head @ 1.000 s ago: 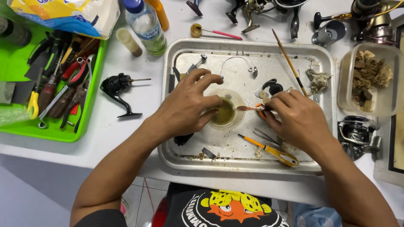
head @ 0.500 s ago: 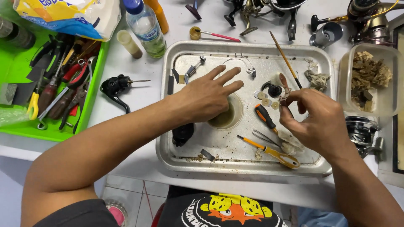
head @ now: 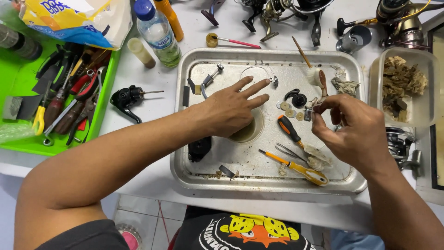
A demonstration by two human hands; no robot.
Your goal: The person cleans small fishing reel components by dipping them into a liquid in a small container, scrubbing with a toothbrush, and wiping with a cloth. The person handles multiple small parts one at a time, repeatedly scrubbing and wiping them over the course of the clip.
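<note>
My left hand lies over the middle of the metal tray, fingers spread and holding nothing. Its palm rests at the edge of a small round cup of yellowish liquid. My right hand hovers over the tray's right side, with thumb and forefinger pinched on a small brown-tipped brush. Just left of those fingertips lie several small washers and a black reel part.
In the tray lie an orange-and-black screwdriver, tweezers, a yellow-handled tool and a long wooden brush. A green tray of hand tools, a water bottle, a black reel handle, a scrap-filled container and fishing reels surround it.
My left hand has let go of the cup and spread its fingers. My right hand has drawn the brush out of the cup and moved right and up.
</note>
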